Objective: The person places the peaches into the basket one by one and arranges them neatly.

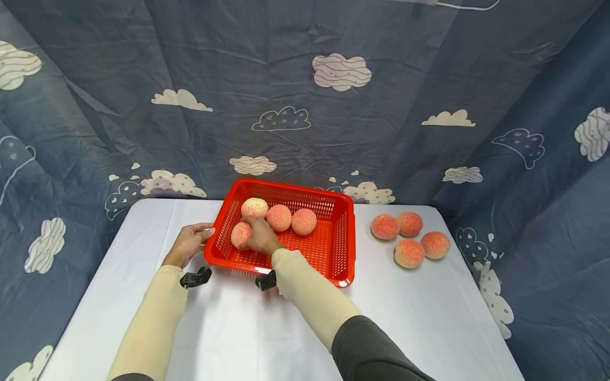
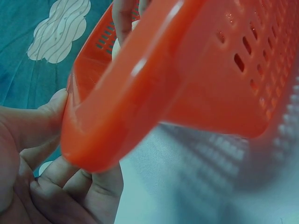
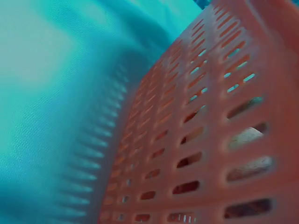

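A red plastic basket (image 1: 329,248) with slotted walls stands on the white table, holding several peaches. My left hand (image 1: 187,244) grips its left rim; in the left wrist view the thumb lies on one side of the rim (image 2: 117,112) and the curled fingers sit under it. Inside the basket my right hand (image 1: 261,236) holds a peach (image 1: 240,235) at the front left. Behind it are a paler peach (image 1: 254,207) and two pinker ones, a peach (image 1: 278,217) and another peach (image 1: 304,221). The right wrist view shows mostly the basket's slotted wall (image 3: 187,121).
Several peaches (image 1: 410,253) lie grouped on the white table (image 1: 381,312) right of the basket. A dark cloud-print curtain (image 1: 286,143) hangs behind the table and along both sides. A black device (image 1: 195,278) sits at the left wrist.
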Motion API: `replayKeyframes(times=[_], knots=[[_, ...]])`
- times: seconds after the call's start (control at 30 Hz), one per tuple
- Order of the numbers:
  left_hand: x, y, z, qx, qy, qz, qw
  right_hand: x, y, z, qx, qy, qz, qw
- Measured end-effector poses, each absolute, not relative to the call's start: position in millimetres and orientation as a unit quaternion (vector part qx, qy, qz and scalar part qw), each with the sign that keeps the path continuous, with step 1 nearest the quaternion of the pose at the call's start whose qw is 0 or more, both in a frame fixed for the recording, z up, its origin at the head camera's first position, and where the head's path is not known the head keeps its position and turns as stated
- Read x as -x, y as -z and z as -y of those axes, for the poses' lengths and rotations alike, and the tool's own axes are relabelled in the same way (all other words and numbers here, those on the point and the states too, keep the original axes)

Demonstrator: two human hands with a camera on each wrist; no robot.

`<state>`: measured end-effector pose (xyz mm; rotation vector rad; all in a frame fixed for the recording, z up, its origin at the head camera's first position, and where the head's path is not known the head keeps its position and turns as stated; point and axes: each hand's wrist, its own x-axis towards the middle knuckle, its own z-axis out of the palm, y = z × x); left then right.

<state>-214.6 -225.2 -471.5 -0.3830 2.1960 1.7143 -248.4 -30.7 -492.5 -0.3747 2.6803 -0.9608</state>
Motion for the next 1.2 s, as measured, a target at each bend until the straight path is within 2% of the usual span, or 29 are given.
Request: replayKeyframes(times=[0.23, 0.43, 0.7, 0.9, 1.2], knots=[[214.5, 472.9, 224.7, 0.136, -0.601, -0.770, 0.165, 244.0, 478.5, 20.2, 0.149, 0.359, -0.911, 0.139], [214.0, 473.5, 224.3, 0.132, -0.608, -0.765, 0.162, 244.2, 456.2, -7.2, 0.166, 0.412, -0.882, 0.157], [212.4, 473.3, 224.0, 0.129, -0.606, -0.768, 0.163, 240.0, 433.3, -72.3, 0.207, 0.449, -0.854, 0.161], [211.9, 474.3, 223.7, 0.129, -0.606, -0.768, 0.163, 231.3, 423.6, -125.7, 0.203, 0.477, -0.841, 0.155], [210.9, 474.0, 221.1, 0.135, -0.605, -0.767, 0.162, 213.1, 426.0, -205.5, 0.154, 0.509, -0.842, 0.092]])
